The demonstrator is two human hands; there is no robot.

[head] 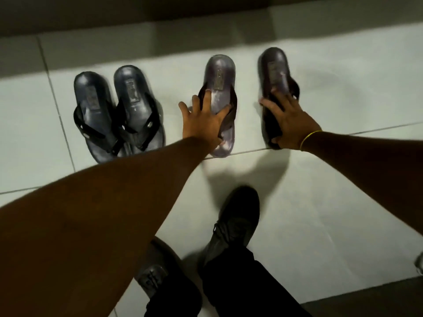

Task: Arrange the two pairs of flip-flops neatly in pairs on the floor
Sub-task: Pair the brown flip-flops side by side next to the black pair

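A black pair of flip-flops lies side by side on the white tile floor at the left: the left black flip-flop [91, 115] and the right black flip-flop [137, 104], toes overlapping slightly near me. To their right lie two brown-strapped flip-flops, apart from each other. My left hand [201, 122] grips the nearer brown flip-flop [220, 74] over its strap, fingers spread on the sole. My right hand [288, 124] presses on the far-right brown flip-flop [274, 65], covering its strap and toe end.
A low step or wall base [206, 24] runs along the back, just beyond the heels. My two black shoes [235, 220] stand on the tiles below the hands. A yellow band circles my right wrist [309, 139].
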